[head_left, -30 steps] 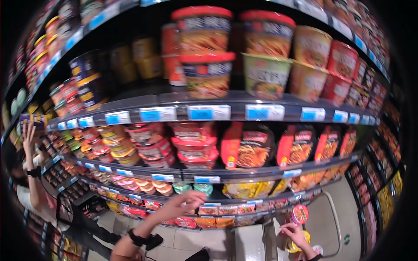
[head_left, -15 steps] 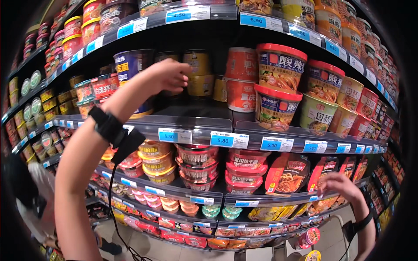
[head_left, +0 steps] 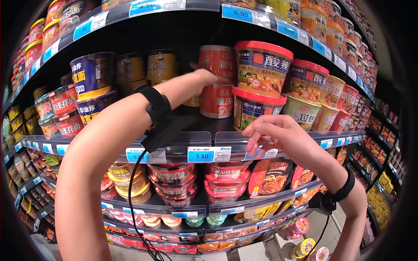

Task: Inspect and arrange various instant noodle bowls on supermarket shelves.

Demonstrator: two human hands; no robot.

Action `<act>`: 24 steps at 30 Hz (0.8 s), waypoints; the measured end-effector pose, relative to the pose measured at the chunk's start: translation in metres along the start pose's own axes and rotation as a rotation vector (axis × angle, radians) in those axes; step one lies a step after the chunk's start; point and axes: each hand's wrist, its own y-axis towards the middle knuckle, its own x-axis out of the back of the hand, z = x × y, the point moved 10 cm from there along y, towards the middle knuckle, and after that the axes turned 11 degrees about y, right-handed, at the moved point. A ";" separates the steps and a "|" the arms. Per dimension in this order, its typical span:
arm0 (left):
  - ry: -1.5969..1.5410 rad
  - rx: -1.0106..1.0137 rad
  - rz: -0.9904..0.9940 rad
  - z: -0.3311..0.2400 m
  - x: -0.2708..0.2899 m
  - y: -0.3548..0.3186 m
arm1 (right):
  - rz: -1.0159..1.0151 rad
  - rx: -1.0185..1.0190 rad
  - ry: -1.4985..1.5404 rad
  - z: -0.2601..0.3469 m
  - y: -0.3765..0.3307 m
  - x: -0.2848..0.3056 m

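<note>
My left hand [head_left: 205,81] reaches deep into the middle shelf, against the left side of two stacked red noodle cups, an upper one [head_left: 220,58] and a lower one [head_left: 217,102]. Its fingers are mostly hidden, so I cannot tell whether it grips either cup. My right hand [head_left: 272,132] hovers in front of the shelf edge, empty, fingers loosely bent and apart. Just behind it stand two large red-lidded noodle tubs, the upper one [head_left: 263,69] resting on the lower one [head_left: 254,111].
Purple tubs [head_left: 93,74] stand left of my left forearm, with dark yellow cups [head_left: 162,65] farther back. A clear shelf lip [head_left: 174,141] with price tags runs below. Red bowls [head_left: 226,178] fill the shelf underneath. Several cups [head_left: 301,248] stand low at the right.
My left hand has moved right, from near the yellow cups to the red cups. My right hand has risen from the lower shelf to the middle shelf's edge. The view has shifted right.
</note>
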 end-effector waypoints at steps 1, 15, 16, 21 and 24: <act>0.016 -0.091 -0.098 -0.008 0.004 0.005 | -0.028 -0.011 0.003 -0.006 0.002 0.009; -0.162 -0.091 0.386 0.006 -0.019 -0.007 | -0.302 -0.024 0.122 -0.045 -0.041 0.115; -0.122 -0.071 0.377 0.008 -0.018 -0.006 | -0.302 -0.025 0.119 -0.047 -0.041 0.117; -0.147 -0.048 0.343 0.005 -0.024 -0.007 | -0.398 0.221 0.097 -0.039 -0.035 0.138; -0.087 -0.049 0.255 -0.008 -0.022 -0.019 | -0.493 0.277 -0.228 -0.036 -0.026 0.146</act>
